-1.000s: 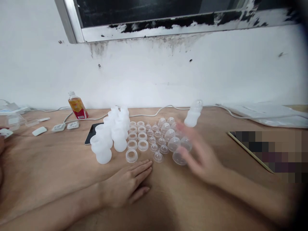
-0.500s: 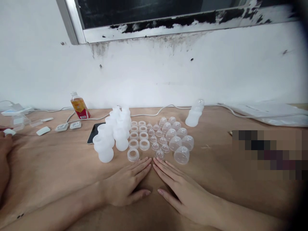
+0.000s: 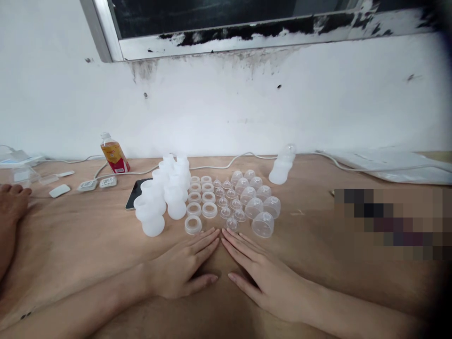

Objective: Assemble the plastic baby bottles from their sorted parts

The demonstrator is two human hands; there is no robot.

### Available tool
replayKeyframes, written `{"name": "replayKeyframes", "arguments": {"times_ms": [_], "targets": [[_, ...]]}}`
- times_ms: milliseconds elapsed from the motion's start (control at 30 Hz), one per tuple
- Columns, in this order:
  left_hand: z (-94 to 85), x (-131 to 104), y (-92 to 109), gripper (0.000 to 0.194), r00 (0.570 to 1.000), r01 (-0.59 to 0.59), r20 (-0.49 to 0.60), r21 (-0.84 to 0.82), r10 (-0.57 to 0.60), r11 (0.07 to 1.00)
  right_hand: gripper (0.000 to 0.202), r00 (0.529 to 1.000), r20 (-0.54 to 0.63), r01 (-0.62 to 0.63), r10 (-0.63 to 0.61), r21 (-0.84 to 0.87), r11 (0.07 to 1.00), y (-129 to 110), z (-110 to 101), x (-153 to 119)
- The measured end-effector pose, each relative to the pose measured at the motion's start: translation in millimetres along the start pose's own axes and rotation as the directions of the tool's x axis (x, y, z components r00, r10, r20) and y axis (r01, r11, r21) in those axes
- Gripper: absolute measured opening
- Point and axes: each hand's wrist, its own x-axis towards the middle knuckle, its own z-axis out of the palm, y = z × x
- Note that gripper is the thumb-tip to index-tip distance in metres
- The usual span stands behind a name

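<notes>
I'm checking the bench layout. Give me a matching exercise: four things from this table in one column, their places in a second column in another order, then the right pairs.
Things:
1. drink bottle
2. phone
3. clear domes
4. rings

Places:
A. between the white cups and the small clear caps
B. rightmost group of the rows, ahead of the right hand
C. far left, near the wall
D. flat, partly behind the white cups

Pairs: 1-C, 2-D, 3-B, 4-A
</notes>
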Motion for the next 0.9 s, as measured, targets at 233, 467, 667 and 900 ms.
{"name": "replayKeyframes", "arguments": {"times_ms": [233, 467, 667, 900], "targets": [[3.3, 0, -2, 0.063, 1.000, -0.021, -0.015, 0.029, 0.022, 0.999, 0.055, 1.000, 0.007, 0.005, -0.005, -0.012, 1.000, -1, -1, 0], [16.6, 2, -7, 0.033, 0.929, 0.056, -0.369, 0.234, 0.036, 0.971, 0.041, 0.952, -0.303, -0.062, 0.044, -0.051, 0.997, 0, 1, 5], [17.6, 5, -10, 0.031, 0.858, 0.273, -0.507, 0.319, -0.080, 0.908, 0.055, 0.888, -0.432, -0.179, 0.157, -0.010, 0.984, 2, 8, 21], [18.5, 6, -12, 0.027, 0.897, -0.026, -0.406, 0.342, 0.173, 0.939, 0.045, 0.899, -0.366, -0.172, 0.240, 0.209, 0.963, 10, 10, 30]]}}
